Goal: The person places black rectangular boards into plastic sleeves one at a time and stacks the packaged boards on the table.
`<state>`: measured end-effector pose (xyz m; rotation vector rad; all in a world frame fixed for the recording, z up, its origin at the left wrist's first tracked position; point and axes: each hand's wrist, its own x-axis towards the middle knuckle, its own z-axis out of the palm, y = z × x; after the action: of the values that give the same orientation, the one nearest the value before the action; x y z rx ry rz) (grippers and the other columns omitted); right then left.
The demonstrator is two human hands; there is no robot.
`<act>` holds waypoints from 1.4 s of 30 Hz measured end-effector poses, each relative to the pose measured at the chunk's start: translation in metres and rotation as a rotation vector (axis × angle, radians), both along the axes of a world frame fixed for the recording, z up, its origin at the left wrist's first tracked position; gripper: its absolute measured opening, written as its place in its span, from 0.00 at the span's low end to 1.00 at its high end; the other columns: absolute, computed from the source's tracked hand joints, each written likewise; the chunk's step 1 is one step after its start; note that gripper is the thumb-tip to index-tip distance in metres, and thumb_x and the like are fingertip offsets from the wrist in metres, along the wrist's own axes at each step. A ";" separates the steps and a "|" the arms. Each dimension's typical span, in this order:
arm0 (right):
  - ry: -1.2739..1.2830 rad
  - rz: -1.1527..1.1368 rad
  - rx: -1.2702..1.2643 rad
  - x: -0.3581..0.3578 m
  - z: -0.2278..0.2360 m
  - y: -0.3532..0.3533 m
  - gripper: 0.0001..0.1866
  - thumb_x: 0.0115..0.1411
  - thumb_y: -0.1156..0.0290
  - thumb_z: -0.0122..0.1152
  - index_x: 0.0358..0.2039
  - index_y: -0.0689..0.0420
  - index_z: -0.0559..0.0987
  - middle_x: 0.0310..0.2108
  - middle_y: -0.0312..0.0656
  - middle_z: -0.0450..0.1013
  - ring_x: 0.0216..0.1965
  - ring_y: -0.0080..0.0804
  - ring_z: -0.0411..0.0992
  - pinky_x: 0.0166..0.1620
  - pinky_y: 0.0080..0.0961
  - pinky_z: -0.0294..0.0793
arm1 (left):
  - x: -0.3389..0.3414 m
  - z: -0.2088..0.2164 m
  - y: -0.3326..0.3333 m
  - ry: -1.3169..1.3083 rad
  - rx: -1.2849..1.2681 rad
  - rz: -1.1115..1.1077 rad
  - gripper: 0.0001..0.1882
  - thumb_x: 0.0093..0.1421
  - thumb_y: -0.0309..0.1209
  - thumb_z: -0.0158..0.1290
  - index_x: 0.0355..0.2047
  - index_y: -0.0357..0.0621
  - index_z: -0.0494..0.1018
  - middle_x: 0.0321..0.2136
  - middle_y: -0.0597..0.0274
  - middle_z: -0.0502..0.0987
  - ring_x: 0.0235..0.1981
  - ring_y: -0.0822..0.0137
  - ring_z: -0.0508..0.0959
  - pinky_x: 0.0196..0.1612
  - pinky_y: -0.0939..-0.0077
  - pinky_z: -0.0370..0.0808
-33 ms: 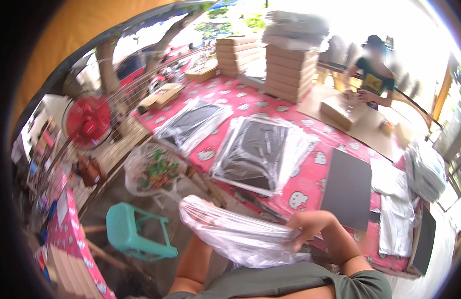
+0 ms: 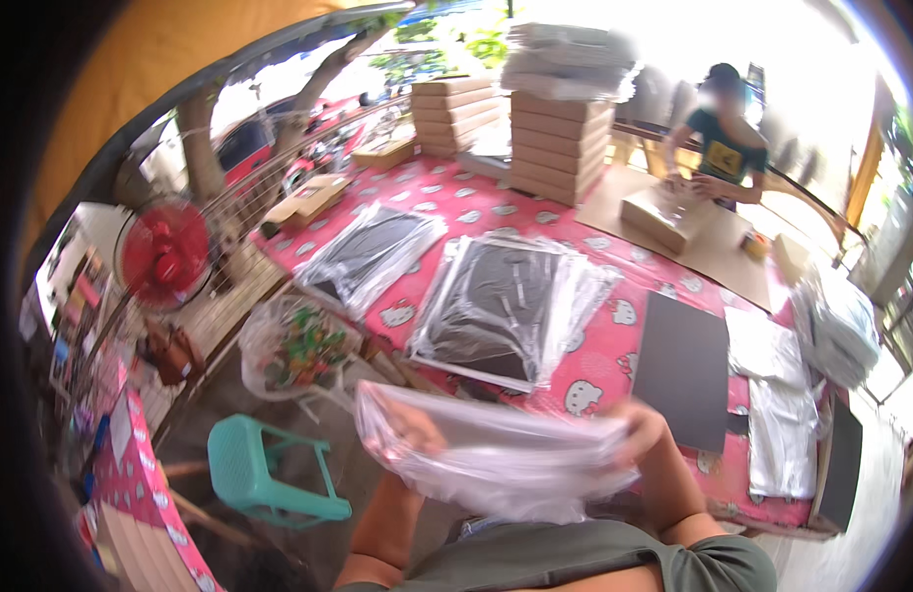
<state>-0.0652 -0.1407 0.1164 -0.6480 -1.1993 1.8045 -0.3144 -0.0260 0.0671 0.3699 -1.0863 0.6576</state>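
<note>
A clear plastic bag [image 2: 515,464] is stretched between my two hands, just in front of my body and over the near edge of the table. My left hand [image 2: 417,429] grips its left end, seen through the film. At the right end, the fingers of my right hand [image 2: 639,434] are closed on the bag's edge, blurred by motion. Beyond the bag, a dark flat panel in clear wrapping [image 2: 501,306] lies on the pink patterned table cover [image 2: 476,197]. A bare dark grey panel [image 2: 678,365] lies nearest my right hand.
Another wrapped panel [image 2: 372,252] lies farther left. Flat plastic bags [image 2: 782,434] rest at the right. Tall stacks of brown boxes [image 2: 560,143] stand at the back. A co-worker [image 2: 728,148] handles a carton [image 2: 663,217]. A green stool [image 2: 244,464] and a red fan [image 2: 165,252] are at left.
My right hand has moved up and slightly right. The bag between my hands is spread wider, its upper edges further apart. The whole view has shifted slightly.
</note>
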 end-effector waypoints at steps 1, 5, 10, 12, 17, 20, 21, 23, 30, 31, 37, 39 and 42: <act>0.188 -0.181 -0.051 0.011 -0.001 -0.016 0.23 0.43 0.67 0.61 0.39 0.67 0.71 0.33 0.45 0.72 0.34 0.34 0.71 0.37 0.31 0.69 | 0.018 0.032 -0.010 0.114 0.046 -0.027 0.36 0.54 0.55 0.42 0.57 0.47 0.50 0.42 0.66 0.70 0.43 0.57 0.70 0.51 0.56 0.61; -0.099 -0.037 0.338 0.060 -0.073 -0.026 0.20 0.45 0.67 0.57 0.37 0.66 0.72 0.31 0.47 0.72 0.36 0.36 0.70 0.40 0.31 0.70 | 0.053 0.027 -0.010 0.623 0.273 0.254 0.38 0.48 0.54 0.51 0.52 0.42 0.57 0.35 0.63 0.74 0.37 0.61 0.73 0.45 0.62 0.65; 0.000 -0.932 -0.156 0.065 -0.050 -0.088 0.17 0.53 0.61 0.49 0.33 0.63 0.72 0.27 0.42 0.71 0.35 0.30 0.67 0.42 0.28 0.64 | 0.062 -0.054 0.009 1.097 0.552 0.001 0.13 0.48 0.36 0.56 0.24 0.37 0.72 0.23 0.60 0.73 0.24 0.69 0.72 0.32 0.72 0.68; -0.926 -0.028 0.021 0.086 -0.058 -0.090 0.17 0.52 0.61 0.52 0.34 0.63 0.73 0.28 0.42 0.71 0.36 0.28 0.68 0.43 0.27 0.64 | 0.093 -0.027 0.000 0.533 0.156 -0.056 0.18 0.52 0.41 0.51 0.21 0.36 0.72 0.19 0.58 0.72 0.21 0.64 0.71 0.30 0.64 0.68; -0.329 -0.339 -0.041 0.113 -0.107 -0.144 0.19 0.49 0.66 0.58 0.40 0.64 0.72 0.31 0.44 0.73 0.32 0.28 0.71 0.36 0.25 0.70 | 0.149 -0.053 -0.020 0.733 0.127 -0.358 0.35 0.49 0.56 0.46 0.42 0.35 0.62 0.37 0.51 0.69 0.40 0.54 0.67 0.43 0.56 0.63; -0.053 -0.721 0.159 0.130 -0.101 -0.169 0.15 0.55 0.64 0.48 0.38 0.62 0.72 0.31 0.43 0.73 0.27 0.29 0.72 0.32 0.26 0.72 | 0.169 -0.072 -0.025 1.003 0.671 -0.292 0.41 0.48 0.59 0.46 0.51 0.35 0.58 0.47 0.49 0.65 0.49 0.53 0.65 0.49 0.56 0.63; 0.453 -0.985 0.106 0.136 -0.085 -0.182 0.14 0.57 0.64 0.45 0.36 0.62 0.72 0.30 0.42 0.73 0.26 0.27 0.72 0.29 0.24 0.72 | 0.166 -0.092 -0.028 1.100 1.060 -0.233 0.38 0.50 0.55 0.47 0.49 0.33 0.59 0.48 0.49 0.63 0.49 0.55 0.65 0.48 0.58 0.64; 0.296 -1.214 -0.177 0.123 -0.052 -0.201 0.15 0.57 0.62 0.47 0.34 0.61 0.72 0.29 0.37 0.73 0.25 0.21 0.70 0.29 0.20 0.70 | 0.176 -0.085 -0.045 1.172 1.015 -0.222 0.35 0.52 0.52 0.47 0.48 0.32 0.59 0.50 0.48 0.61 0.50 0.56 0.63 0.50 0.60 0.64; 0.010 -0.670 -0.452 0.161 -0.135 -0.256 0.06 0.48 0.74 0.58 0.27 0.61 0.75 0.20 0.30 0.70 0.21 0.15 0.66 0.24 0.13 0.65 | 0.231 -0.044 -0.096 0.987 -0.009 -0.355 0.26 0.57 0.47 0.44 0.46 0.37 0.62 0.41 0.55 0.69 0.38 0.66 0.70 0.46 0.69 0.66; 0.210 -0.806 -0.365 0.169 -0.150 -0.260 0.06 0.51 0.73 0.56 0.28 0.62 0.74 0.23 0.36 0.72 0.24 0.21 0.70 0.28 0.19 0.70 | 0.225 -0.063 -0.089 1.184 0.202 -0.191 0.25 0.57 0.47 0.44 0.43 0.37 0.64 0.37 0.58 0.71 0.34 0.68 0.70 0.42 0.73 0.67; 0.215 -0.737 -0.300 0.209 -0.168 -0.277 0.10 0.54 0.68 0.53 0.33 0.61 0.70 0.26 0.36 0.68 0.29 0.19 0.67 0.32 0.19 0.67 | 0.198 -0.121 -0.091 1.547 0.309 0.274 0.18 0.57 0.41 0.46 0.37 0.37 0.70 0.30 0.61 0.74 0.29 0.72 0.72 0.35 0.77 0.68; -0.086 -0.508 -0.461 0.202 -0.149 -0.261 0.07 0.50 0.73 0.56 0.29 0.61 0.71 0.22 0.31 0.67 0.22 0.17 0.65 0.27 0.16 0.65 | 0.218 -0.097 -0.090 1.388 -0.329 -0.199 0.18 0.57 0.41 0.46 0.36 0.37 0.70 0.34 0.56 0.74 0.38 0.63 0.72 0.45 0.61 0.67; -0.203 -1.116 -0.442 0.213 -0.155 -0.241 0.07 0.48 0.73 0.57 0.29 0.61 0.73 0.24 0.35 0.71 0.24 0.18 0.68 0.29 0.17 0.67 | 0.236 -0.109 -0.094 1.506 -0.542 -0.091 0.12 0.55 0.33 0.50 0.34 0.36 0.70 0.35 0.51 0.74 0.40 0.59 0.72 0.48 0.62 0.66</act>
<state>0.1477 -0.3813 -0.0388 -1.4237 -0.3404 1.0168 -0.0786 -0.1196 -0.0421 0.2305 0.5073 0.3807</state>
